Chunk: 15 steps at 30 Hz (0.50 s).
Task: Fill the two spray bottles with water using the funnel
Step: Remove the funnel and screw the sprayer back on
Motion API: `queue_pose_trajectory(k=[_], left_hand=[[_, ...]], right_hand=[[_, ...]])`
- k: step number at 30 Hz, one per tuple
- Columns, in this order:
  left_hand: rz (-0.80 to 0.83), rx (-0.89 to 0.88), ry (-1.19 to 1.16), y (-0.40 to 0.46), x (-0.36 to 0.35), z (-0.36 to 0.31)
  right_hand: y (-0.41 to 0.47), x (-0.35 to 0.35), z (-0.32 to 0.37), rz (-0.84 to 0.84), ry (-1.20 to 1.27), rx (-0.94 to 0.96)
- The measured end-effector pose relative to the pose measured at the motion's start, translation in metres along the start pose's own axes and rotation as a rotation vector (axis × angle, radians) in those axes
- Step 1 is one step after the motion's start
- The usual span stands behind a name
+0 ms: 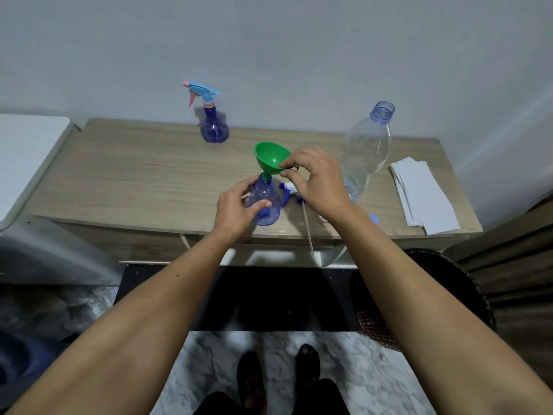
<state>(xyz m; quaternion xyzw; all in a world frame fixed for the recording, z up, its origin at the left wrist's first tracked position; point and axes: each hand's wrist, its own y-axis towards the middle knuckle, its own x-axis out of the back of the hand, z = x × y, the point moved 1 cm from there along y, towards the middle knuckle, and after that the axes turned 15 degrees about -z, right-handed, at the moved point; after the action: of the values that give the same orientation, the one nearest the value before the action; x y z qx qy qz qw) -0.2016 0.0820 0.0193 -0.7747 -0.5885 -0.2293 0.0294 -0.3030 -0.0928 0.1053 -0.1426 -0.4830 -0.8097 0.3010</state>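
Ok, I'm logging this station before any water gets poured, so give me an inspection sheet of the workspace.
Surface: wooden table, no spills seen.
Job's things: green funnel tilted, spout in the open spray bottle; second spray bottle capped, at the back; uncapped water bottle; removed sprayer head lying on the table.
Clutter: folded papers.
Grippers: left hand holds the open bottle; right hand pinches the funnel's rim.
Cables: nothing seen.
Surroundings: wall behind, dark basket at right.

Open wood on the left, clutter on the right.

The left half of the light wooden tabletop (119, 175) is unobstructed up to the capped purple spray bottle (214, 127) at the wall; the right is blocked by the tall clear plastic bottle (366, 151) and the stacked white paper sheets (425, 196).
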Motion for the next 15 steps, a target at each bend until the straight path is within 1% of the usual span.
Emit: queue_pose_trajectory(k=[4,8,15], left_hand=[[0.008,-0.011,0.003,0.003,0.005,0.005],[0.001,-0.012,0.006,0.01,0.01,0.011],[0.005,0.011,-0.027,0.013,0.012,0.018]], right_hand=[[0.011,-0.003,-0.007,-0.091,0.04,-0.116],[0.013,-0.021,-0.023,-0.135,0.023,-0.273],[0.0,-0.072,-0.057,-0.076,-0.082,-0.574]])
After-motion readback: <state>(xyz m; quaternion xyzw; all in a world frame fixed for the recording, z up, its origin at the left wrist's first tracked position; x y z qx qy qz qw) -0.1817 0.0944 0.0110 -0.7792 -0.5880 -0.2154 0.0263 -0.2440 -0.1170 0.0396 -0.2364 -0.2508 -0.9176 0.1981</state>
